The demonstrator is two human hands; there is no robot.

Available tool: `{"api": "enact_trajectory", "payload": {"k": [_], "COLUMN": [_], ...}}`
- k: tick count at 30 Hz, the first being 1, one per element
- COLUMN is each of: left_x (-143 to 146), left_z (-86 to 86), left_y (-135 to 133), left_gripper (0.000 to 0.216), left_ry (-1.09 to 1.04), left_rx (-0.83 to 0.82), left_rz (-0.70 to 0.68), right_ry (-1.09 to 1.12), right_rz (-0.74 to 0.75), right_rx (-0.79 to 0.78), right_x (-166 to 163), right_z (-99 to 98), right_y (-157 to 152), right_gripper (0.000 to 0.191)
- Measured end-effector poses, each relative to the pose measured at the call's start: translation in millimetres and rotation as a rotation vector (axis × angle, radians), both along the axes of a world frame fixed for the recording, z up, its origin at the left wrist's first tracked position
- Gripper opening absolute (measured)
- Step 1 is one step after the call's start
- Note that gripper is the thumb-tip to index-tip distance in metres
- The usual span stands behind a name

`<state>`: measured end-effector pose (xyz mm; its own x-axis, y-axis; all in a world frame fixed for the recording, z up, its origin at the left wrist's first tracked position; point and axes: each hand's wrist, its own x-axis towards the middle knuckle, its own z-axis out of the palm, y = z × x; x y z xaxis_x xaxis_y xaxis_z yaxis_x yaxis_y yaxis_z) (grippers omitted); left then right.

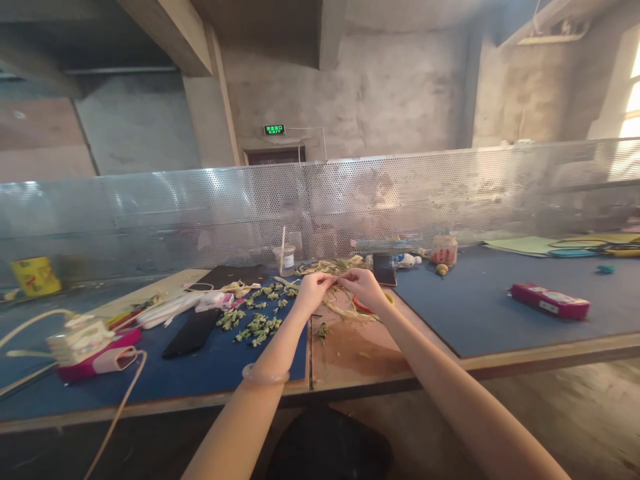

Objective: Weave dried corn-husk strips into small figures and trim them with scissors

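Plastic cup [285, 259] holds straw; hands pinch stem [336, 283]

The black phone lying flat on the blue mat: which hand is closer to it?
Left. The left hand works just right of the black phone; the right hand is farther right, beyond the left hand.

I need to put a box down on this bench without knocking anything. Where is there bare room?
The widest bare patch is the blue mat between the phone and the pink box. Another lies near the front edge, below the dark phone. It is crowded around the green bits, the white pieces and both hands, left and right.
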<state>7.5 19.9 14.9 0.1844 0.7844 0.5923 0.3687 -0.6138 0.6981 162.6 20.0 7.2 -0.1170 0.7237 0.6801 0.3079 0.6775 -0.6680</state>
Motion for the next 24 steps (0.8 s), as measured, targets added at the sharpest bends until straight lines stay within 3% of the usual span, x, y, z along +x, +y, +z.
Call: {"api": "enact_trajectory", "payload": {"k": [3,10,17,24], "left_x": [0,5,6,7], "left_z": [-3.7,-3.0,-2.9,0.2], "left_y": [5,3,3,-2], "left_gripper": [0.023,0.018,0.016,0.013], "left_ry": [-0.052,-0.282,-0.376,-0.281], "left_rx": [-0.009,-0.113,-0.151,-0.124], "left_rz": [-0.019,-0.096,-0.051,0.156], "right_ry": [-0.053,-0.386,-0.597,-0.756], "right_rz": [-0.099,-0.403,-0.514,-0.492], "right_rx": [0.097,0.554,0.688,0.737], "right_x": [-2,-5,-10,-15], "right_z": [-1.7,-2.8,-1.2,-3.9], "right_y": [1,-8,-22,-27], "right_gripper": [0.018,0.014,0.015,0.017]}}
